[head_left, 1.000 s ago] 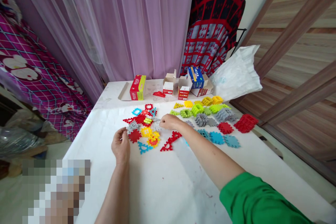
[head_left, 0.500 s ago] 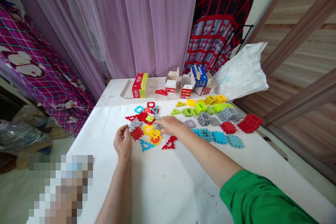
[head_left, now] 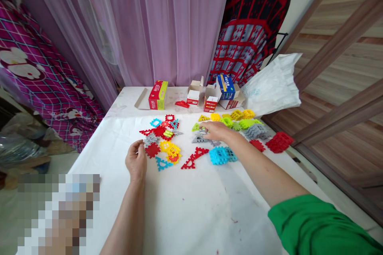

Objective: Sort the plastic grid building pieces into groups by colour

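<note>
My left hand (head_left: 136,161) is closed with its fingers curled, beside the loose pile of plastic interlocking building pieces; whether something is in its fingertips is hidden. In that pile lie grey pieces (head_left: 151,139), a red square piece (head_left: 152,150), yellow pieces (head_left: 172,150) and a blue triangular piece (head_left: 163,163). My right hand (head_left: 218,130) has its fingertips on a grey triangular building piece (head_left: 198,138), just in front of a green triangular piece (head_left: 196,127). Two red triangular pieces (head_left: 188,162) lie between the pile and the blue square pieces (head_left: 218,155).
Yellow pieces (head_left: 236,114), grey pieces (head_left: 256,131) and a red stack (head_left: 279,142) stand in colour groups on the right. Behind are a red-and-green box (head_left: 158,95), small open cartons (head_left: 211,103), a blue box (head_left: 225,87) and a white bag (head_left: 269,85).
My right hand has moved right, from the loose pile to the sorted groups, and a grey triangular piece now shows at its fingertips. My left hand stays by the pile. The view has shifted slightly.
</note>
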`<action>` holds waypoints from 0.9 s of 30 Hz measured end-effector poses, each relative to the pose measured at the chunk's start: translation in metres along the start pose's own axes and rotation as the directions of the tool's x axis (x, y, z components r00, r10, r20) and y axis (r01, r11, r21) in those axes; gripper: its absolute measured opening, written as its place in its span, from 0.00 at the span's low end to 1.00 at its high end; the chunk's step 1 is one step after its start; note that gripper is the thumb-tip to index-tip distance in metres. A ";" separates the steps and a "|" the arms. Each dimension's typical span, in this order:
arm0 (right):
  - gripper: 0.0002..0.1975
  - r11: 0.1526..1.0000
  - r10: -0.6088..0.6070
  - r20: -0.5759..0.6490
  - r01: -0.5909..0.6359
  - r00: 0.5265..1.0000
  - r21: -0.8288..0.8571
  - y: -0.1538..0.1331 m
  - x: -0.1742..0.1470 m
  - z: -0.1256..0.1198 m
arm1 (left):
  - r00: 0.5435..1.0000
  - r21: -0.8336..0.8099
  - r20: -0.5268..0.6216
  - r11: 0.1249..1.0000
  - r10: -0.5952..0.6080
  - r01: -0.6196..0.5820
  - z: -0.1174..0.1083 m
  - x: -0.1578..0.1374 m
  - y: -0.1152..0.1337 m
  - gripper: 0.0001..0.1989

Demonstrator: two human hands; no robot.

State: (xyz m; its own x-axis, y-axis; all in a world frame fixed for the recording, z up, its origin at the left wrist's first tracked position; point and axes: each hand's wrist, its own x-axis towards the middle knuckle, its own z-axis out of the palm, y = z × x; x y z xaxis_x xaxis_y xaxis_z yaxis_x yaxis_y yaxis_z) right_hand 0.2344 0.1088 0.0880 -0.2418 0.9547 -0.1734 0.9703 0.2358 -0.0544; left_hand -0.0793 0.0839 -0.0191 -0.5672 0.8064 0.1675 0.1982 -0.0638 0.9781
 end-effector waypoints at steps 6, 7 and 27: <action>0.26 1.000 0.007 0.033 -0.008 0.999 0.023 0.001 -0.004 0.017 | 1.000 0.001 0.003 1.000 -0.010 0.010 -0.001 0.000 0.001 0.14; 0.26 1.000 0.006 0.033 -0.007 0.999 0.027 -0.001 -0.003 0.018 | 1.000 -0.003 0.004 1.000 -0.010 0.010 -0.001 0.000 0.001 0.14; 0.20 0.998 -0.057 -0.018 0.056 0.998 -0.032 -0.026 0.013 0.001 | 1.000 0.002 -0.006 1.000 0.007 -0.007 0.000 -0.001 0.004 0.13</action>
State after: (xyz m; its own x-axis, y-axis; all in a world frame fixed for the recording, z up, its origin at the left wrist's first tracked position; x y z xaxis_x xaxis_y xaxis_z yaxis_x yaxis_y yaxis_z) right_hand 0.2057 0.1151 0.0866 -0.2962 0.9430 -0.1519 0.9550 0.2947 -0.0327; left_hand -0.0777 0.0825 -0.0154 -0.5706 0.8024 0.1748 0.2038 -0.0678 0.9767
